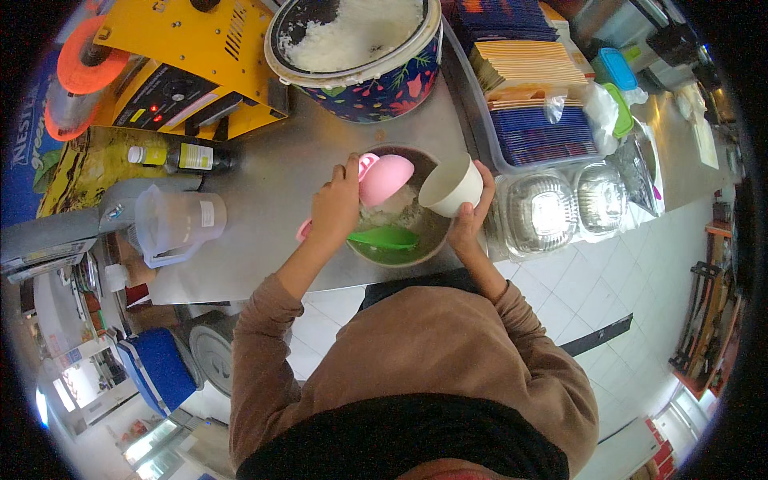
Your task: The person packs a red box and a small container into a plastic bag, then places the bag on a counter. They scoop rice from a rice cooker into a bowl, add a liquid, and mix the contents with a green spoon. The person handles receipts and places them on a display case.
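My left hand [337, 201] grips a pink plastic scoop [387, 180], its rounded bowl tilted over a large metal mixing bowl [435, 240]. A white cup-like bowl [451, 185] is held tilted in my right hand [474, 216], above the right side of the metal bowl. Inside the metal bowl lie a pale, rice-like food [393, 207] and a green plastic spoon or spatula [390, 237]. Another pink piece shows just under my left wrist; whether it belongs to the scoop I cannot tell.
Beyond the bowl stands a flowered pot [384, 96] of white rice. A yellow machine [198, 54], a dark bottle [195, 157] and a clear plastic jug [180, 222] are on the left. A plastic bin [489, 135] of stacked packets and clear containers [537, 213] stand on the right.
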Motion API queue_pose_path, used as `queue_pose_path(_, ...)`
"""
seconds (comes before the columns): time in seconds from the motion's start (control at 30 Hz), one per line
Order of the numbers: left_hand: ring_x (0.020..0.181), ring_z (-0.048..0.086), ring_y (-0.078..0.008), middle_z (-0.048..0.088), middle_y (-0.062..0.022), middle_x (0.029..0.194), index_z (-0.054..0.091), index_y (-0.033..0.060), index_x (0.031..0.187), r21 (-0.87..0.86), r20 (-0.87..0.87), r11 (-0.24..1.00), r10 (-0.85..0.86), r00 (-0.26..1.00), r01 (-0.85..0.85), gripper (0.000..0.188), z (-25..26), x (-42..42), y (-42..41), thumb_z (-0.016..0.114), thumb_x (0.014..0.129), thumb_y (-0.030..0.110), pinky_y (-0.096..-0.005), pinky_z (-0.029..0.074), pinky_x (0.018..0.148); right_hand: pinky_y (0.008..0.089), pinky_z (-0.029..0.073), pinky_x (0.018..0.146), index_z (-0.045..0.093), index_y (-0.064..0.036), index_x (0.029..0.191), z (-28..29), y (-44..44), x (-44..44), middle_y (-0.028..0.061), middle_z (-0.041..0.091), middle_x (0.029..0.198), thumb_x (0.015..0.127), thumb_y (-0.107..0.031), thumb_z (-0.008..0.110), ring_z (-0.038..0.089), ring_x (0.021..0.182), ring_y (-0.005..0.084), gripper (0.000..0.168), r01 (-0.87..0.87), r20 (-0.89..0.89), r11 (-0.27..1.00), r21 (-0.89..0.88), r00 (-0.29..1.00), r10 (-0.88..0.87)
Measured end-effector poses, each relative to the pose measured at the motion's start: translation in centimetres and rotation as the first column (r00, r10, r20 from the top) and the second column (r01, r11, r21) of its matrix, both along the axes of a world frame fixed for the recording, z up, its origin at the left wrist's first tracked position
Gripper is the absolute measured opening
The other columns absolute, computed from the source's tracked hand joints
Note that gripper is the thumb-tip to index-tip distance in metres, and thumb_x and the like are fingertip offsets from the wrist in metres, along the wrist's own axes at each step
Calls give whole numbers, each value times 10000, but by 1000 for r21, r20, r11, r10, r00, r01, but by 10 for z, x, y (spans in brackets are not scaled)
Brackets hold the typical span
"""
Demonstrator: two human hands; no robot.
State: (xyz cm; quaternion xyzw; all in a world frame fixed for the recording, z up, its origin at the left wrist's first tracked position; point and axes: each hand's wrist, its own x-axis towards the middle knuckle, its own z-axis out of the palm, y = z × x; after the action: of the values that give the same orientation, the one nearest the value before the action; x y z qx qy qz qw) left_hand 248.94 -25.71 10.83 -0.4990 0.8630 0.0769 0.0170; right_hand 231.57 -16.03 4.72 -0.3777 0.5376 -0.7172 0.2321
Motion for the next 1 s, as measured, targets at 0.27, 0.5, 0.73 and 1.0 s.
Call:
queue_pose_path(0.27,827,557,-353,501,-153,1035,320,162,1223,11,-87,999,49,995,-48,492,6,-1,4,458,761,63,-440,461,674,356,250,933,236,56,1221,-2,1,6,176,310,1194,798,-528,380,335,1098,260,735,-3,5,999,-36,1000,4)
queue_pose_path(0.5,840,549,-349,503,-136,1034,357,211,1216,12,-133,998,69,989,-68,500,12,-3,4,476,752,70,-436,462,662,357,248,933,243,61,1212,-9,-2,5,183,314,1191,811,-518,351,339,1091,260,712,24,-3,998,-65,1000,-24)
queue_pose_path(0.73,741,565,-298,520,-95,894,413,195,1191,-135,-313,982,84,946,-132,486,11,3,5,477,733,47,-397,461,602,357,257,925,261,55,1199,-15,-7,4,180,348,1157,789,-562,349,354,1077,258,745,58,58,994,-92,997,-53)
queue_pose_path(1.0,791,561,-343,545,-134,967,408,178,1191,13,-292,998,58,955,-57,500,17,5,5,500,717,46,-427,448,652,336,304,891,279,32,1189,-6,-10,3,152,374,1132,749,-624,382,395,1036,229,797,69,231,994,-87,972,-47)
